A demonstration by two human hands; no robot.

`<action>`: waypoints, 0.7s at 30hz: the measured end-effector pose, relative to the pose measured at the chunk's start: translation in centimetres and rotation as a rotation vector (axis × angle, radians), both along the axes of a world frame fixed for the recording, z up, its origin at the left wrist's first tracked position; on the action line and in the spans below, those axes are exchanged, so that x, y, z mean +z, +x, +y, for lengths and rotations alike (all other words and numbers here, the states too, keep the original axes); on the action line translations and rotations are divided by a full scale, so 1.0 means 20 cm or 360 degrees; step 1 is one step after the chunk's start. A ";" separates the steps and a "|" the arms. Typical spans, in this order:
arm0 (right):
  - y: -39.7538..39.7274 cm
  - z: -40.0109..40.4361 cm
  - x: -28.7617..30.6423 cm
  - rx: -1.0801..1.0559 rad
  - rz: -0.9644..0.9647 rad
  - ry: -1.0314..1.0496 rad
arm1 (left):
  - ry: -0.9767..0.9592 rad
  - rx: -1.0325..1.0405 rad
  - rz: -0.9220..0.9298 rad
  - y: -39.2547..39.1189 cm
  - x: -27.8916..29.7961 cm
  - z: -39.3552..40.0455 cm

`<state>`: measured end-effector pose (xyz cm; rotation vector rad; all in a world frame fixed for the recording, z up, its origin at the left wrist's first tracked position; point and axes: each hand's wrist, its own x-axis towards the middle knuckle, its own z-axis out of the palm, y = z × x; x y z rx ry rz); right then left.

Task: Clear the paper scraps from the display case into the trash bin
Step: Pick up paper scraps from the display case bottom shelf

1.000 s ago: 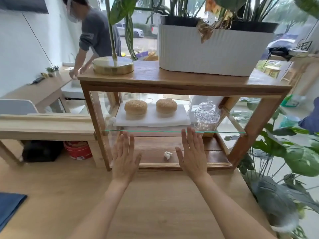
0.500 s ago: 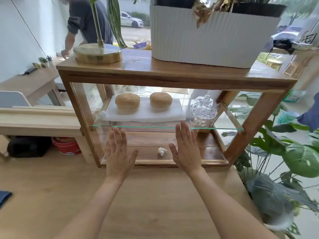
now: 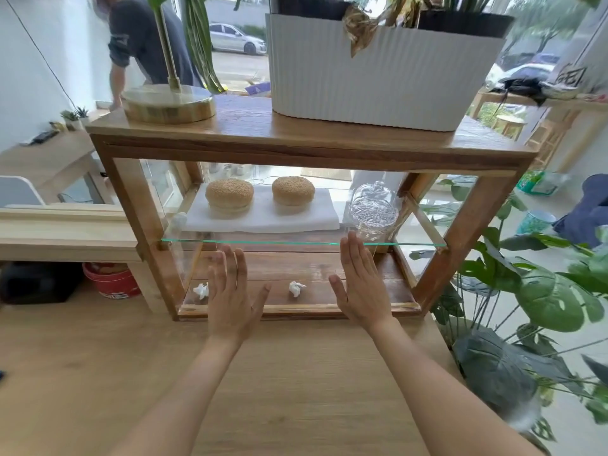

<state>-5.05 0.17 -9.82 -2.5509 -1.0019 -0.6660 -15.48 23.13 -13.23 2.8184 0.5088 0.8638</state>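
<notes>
The task looks to be at its very start: nothing is picked up yet, and both scraps lie on the bottom shelf of the display case [image 3: 473, 222].

To the left of the display case, under a light wooden bench, stands a red bucket [image 3: 112, 281]. It may be the trash bin, but I cannot be sure; only a part of it shows and its inside is hidden.

Inside the display case, near its left post, lies the first paper scrap [image 3: 200, 290], a small crumpled white piece. The left hand [image 3: 232, 297] is just beside it, flat and wide with the fingers spread, holding nothing. Its fingers are a little blurred, and I cannot tell if the hand is inside the case or pressed on a front glass.

Toward the middle of the display case lies the second paper scrap [image 3: 296, 288], between the two hands and touching neither. The right hand [image 3: 360, 284] is also flat and empty, fingers together, reaching up to the glass shelf [image 3: 296, 242].

So both pieces are left to collect and carry to the bin. More scraps could lie behind the hands; this is hidden. At the left end of the glass shelf there is a pale shape, too unclear to name.
</notes>
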 end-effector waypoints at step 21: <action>0.17 -0.54 0.01 -0.0304 0.0103 -0.0201 | -0.0006 -0.0138 -0.0069 0.25 -0.04 -0.58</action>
